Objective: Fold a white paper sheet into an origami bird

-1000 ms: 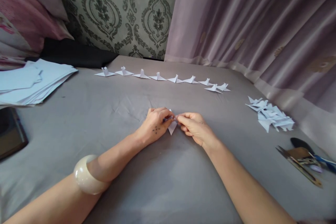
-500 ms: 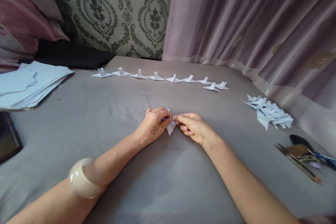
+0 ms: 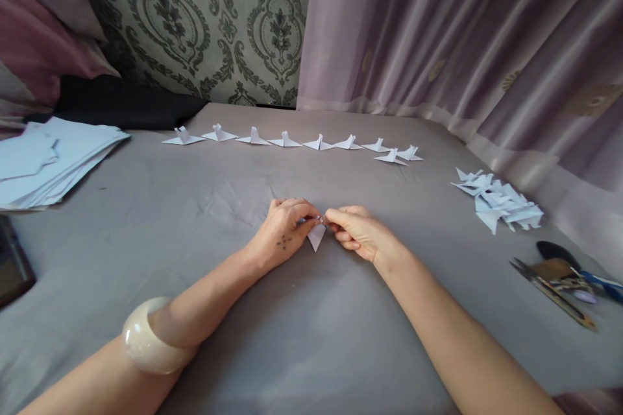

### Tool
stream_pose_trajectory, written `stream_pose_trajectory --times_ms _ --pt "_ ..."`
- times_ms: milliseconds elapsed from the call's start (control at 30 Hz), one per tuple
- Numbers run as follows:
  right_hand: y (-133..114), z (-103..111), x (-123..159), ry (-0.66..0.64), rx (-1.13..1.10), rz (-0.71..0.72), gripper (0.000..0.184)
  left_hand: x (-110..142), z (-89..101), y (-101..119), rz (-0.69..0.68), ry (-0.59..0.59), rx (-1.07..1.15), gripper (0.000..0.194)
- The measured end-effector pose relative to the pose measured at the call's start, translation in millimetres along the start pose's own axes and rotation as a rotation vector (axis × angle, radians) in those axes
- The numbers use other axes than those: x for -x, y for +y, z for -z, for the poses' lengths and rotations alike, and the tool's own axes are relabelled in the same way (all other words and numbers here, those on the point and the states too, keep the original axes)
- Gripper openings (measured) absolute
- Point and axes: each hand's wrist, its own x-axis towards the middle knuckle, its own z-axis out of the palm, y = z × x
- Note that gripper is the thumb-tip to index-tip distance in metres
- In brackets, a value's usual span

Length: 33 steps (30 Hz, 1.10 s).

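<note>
Between my hands is a small folded white paper figure (image 3: 316,238), one pointed flap of it showing below my fingers. My left hand (image 3: 288,228) pinches its upper part between thumb and fingers. From the other side, my right hand (image 3: 357,231) pinches at a small tip of the same paper, its fingers curled. The fingers cover most of the figure. Beyond them stands a row of similar folded paper figures (image 3: 285,140), each with flat pointed wings and an upright middle.
A heap of folded paper pieces (image 3: 501,200) lies at right, with scissors (image 3: 555,295) and small tools nearer me. At left are a stack of white paper (image 3: 92,149) and a dark-edged device (image 3: 13,262). Curtains (image 3: 389,26) border the grey cloth surface (image 3: 302,350).
The view has shifted slightly. Both hands stay at the paper figure with only small finger movements, and my right fingers are curled a little tighter at its tip.
</note>
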Motion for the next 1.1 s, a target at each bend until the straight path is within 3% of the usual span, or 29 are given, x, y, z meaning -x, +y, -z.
stream_pose_trajectory --times_ms 767,1000,1100 --pt "4.1 1.8 2.8 0.003 0.034 0.049 0.022 1.3 -0.4 5.2 -0.016 0.036 -0.057 0.014" --pt "4.0 4.5 3.2 0.016 0.012 0.087 0.017 0.4 2.0 11.0 0.1 0.086 0.009 0.014" --pt "4.0 6.7 5.3 0.1 0.008 0.117 0.016 -0.2 2.9 8.3 0.214 0.186 0.04 0.014"
